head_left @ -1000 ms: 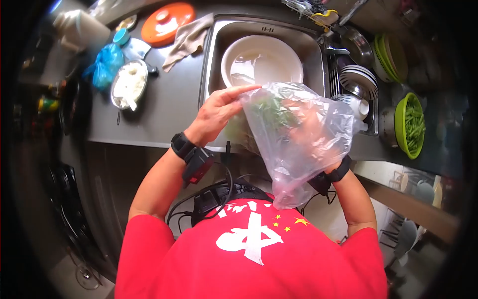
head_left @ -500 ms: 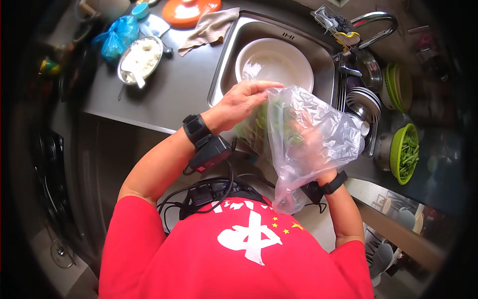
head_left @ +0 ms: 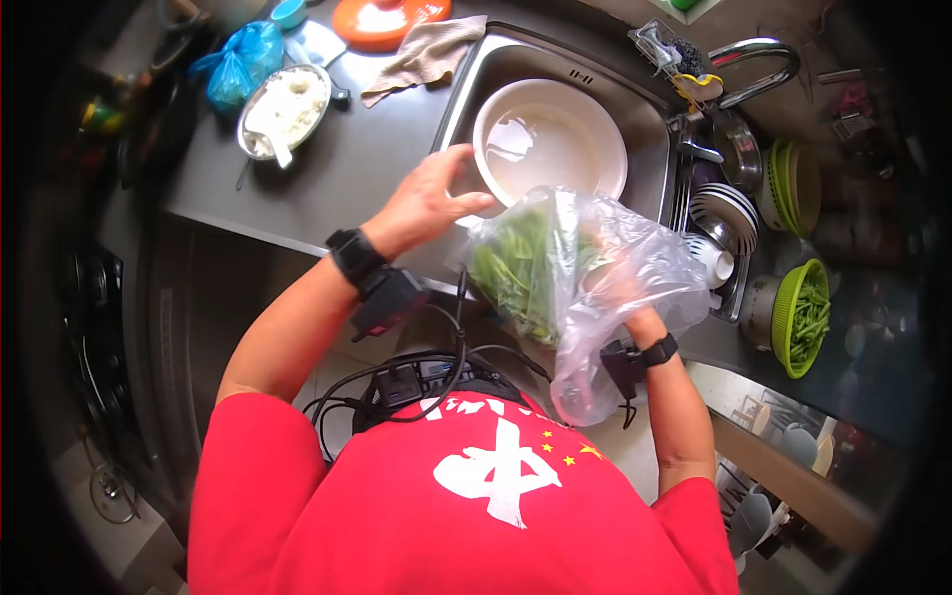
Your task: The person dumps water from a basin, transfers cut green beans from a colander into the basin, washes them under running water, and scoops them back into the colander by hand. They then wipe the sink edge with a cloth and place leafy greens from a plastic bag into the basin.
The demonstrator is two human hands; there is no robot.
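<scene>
A clear plastic bag (head_left: 650,243) bulges with leafy greens (head_left: 516,273) in front of the sink's near edge. My right hand (head_left: 617,283) shows hazily through the film and holds the bag up; the plastic covers its fingers, and whether they also grip the leaves cannot be made out. To the left of the bag, my left hand (head_left: 426,203) is open and holds nothing, its thumb apart from the fingers and pointing at the greens. Just beyond both hands, a white basin (head_left: 486,149) with what looks like water stands in the steel sink (head_left: 650,149).
A dish of white food with a spoon (head_left: 288,109), a blue bag (head_left: 243,64), a cloth (head_left: 426,59) and an orange lid (head_left: 387,20) lie on the left counter. The faucet (head_left: 769,50), stacked bowls (head_left: 724,213) and a green basket of beans (head_left: 803,322) are at right.
My left hand has let go of the bag's edge, moved left and spread its fingers. The greens have come into plainer view. My right hand stays within the plastic.
</scene>
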